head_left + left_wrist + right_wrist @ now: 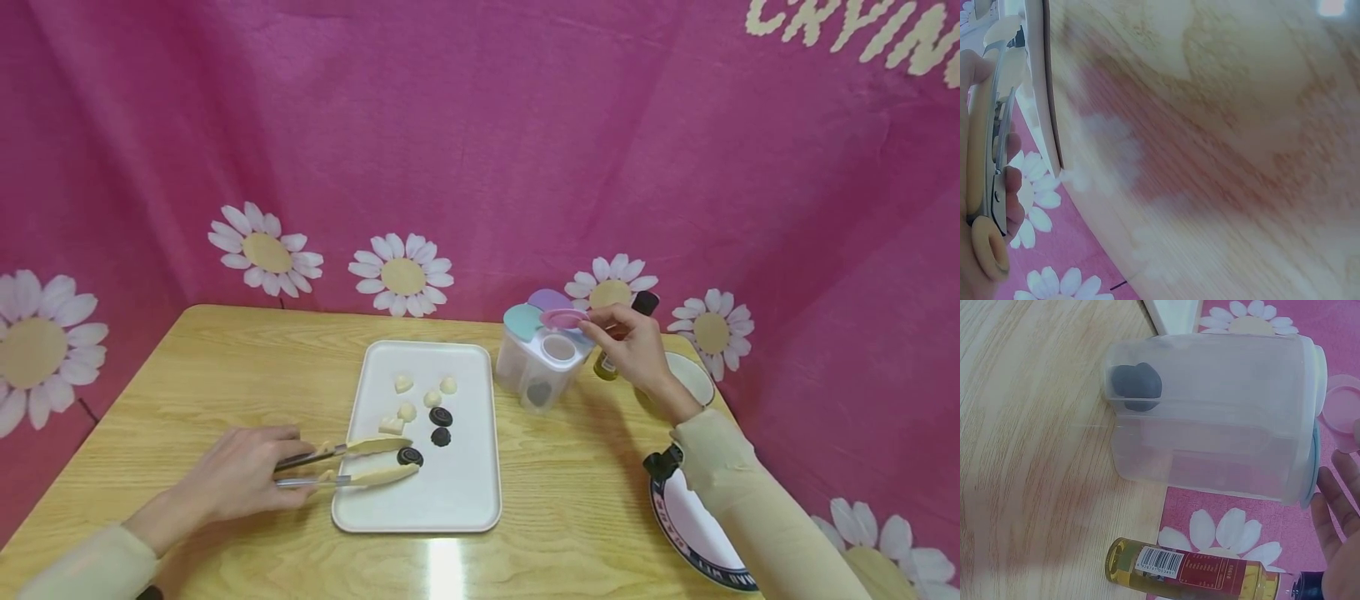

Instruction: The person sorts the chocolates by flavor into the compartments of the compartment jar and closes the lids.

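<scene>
head view: gripping tongs [378, 477] either side of a dark piece [410, 456] on the white tray [465, 492] with the left hand [240, 471]; pinching a pink lid [561, 319] above the clear container [516, 367] with the right hand [630, 342]. left wrist: clasping the tongs. right wrist: holding the lid beside the container.

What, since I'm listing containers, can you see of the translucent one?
The translucent container looks plastic and stands upright on the table, right of the tray. Its whitish top bears a teal lid and a purple lid; the right hand pinches a raised pink lid near a round opening. Dark lumps lie at the bottom inside.
</scene>
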Demonstrator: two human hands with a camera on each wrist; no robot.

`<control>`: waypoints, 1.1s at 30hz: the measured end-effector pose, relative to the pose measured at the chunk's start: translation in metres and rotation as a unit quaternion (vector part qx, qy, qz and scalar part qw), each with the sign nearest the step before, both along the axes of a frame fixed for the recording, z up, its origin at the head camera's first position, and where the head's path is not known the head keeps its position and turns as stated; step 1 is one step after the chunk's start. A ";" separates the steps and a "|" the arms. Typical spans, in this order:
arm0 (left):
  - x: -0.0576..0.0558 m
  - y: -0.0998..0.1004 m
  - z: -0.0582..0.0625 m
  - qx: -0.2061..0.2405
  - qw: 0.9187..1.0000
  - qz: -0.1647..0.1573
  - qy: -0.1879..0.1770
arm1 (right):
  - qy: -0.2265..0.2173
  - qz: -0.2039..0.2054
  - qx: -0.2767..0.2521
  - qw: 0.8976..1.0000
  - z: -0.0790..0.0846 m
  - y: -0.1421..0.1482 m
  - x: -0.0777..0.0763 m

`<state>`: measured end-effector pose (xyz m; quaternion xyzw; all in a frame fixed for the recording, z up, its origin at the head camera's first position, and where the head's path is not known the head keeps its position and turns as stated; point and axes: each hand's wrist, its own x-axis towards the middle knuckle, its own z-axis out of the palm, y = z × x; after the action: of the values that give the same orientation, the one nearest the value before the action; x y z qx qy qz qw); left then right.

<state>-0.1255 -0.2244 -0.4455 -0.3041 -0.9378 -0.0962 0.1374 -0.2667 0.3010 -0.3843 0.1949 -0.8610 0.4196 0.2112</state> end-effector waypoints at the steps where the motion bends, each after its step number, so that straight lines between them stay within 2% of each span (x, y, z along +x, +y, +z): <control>1: -0.001 0.001 0.000 0.001 1.000 -0.002 0.000 | -0.003 0.000 -0.002 1.000 0.000 0.000 0.000; 11: -0.001 0.007 -0.002 0.022 0.999 -0.024 -0.015 | -0.022 -0.009 -0.006 1.000 -0.002 -0.002 0.002; 19: -0.002 0.016 0.002 0.045 0.998 -0.009 -0.030 | -0.016 -0.003 -0.006 1.000 -0.002 -0.002 0.003; 24: -0.015 0.029 0.014 0.063 0.998 -0.015 -0.023 | -0.019 -0.007 -0.007 1.000 0.000 -0.002 0.003; 33: -0.049 0.063 0.049 0.069 0.997 -0.024 -0.030 | -0.006 -0.006 -0.001 1.000 0.000 -0.002 0.001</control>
<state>-0.1742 -0.1615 -0.3969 -0.3135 -0.9250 -0.1727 0.1274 -0.2656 0.2995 -0.3839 0.1871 -0.8629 0.4203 0.2090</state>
